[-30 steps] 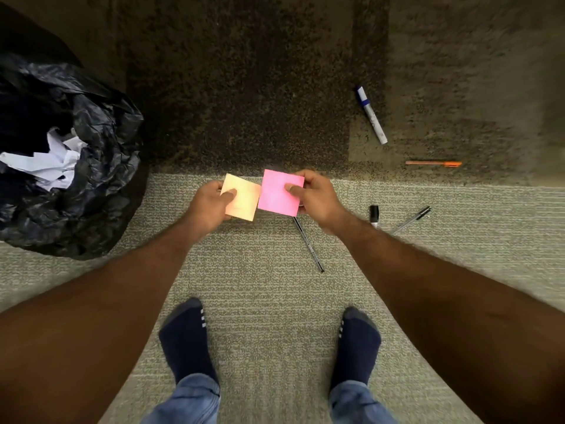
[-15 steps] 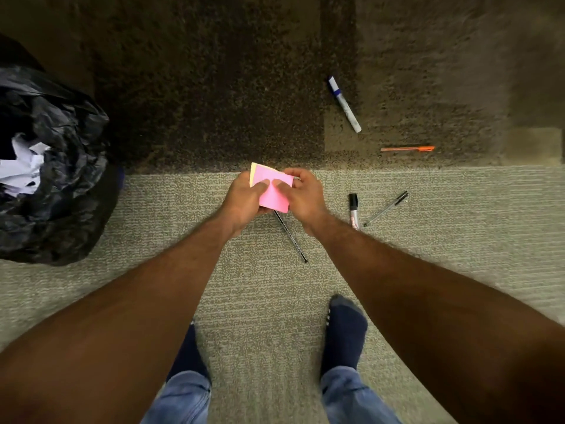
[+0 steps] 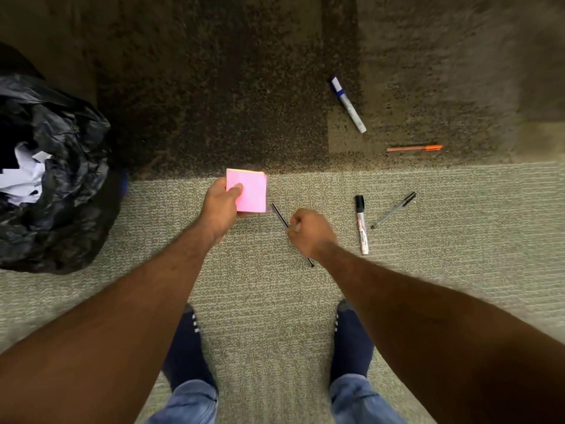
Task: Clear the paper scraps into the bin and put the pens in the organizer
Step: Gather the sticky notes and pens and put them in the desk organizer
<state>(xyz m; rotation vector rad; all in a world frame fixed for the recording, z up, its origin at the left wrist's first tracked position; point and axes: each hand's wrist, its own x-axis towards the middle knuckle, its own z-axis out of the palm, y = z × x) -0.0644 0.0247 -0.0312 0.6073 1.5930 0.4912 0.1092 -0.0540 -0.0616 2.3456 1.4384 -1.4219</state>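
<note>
My left hand (image 3: 221, 206) pinches a pink sticky note (image 3: 252, 191) with the thumb on top; a yellow note's edge peeks out behind it. My right hand (image 3: 308, 234) hangs to the right of the notes with its fingers curled and nothing visibly held. A thin black pen (image 3: 278, 213) lies on the carpet, partly hidden under that hand. At the left stands the bin, lined with a black bag (image 3: 70, 185), with crumpled white paper (image 3: 24, 175) inside. No organizer is in view.
More pens lie on the carpet to the right: a black marker (image 3: 361, 224), a clear pen (image 3: 394, 209), an orange pen (image 3: 414, 147) and a blue-capped marker (image 3: 348, 104). My socked feet (image 3: 186, 347) stand below the hands.
The two notes, held apart a second ago, were stacked together and now sit in my left hand alone. My right hand let go and drew back to the right.
</note>
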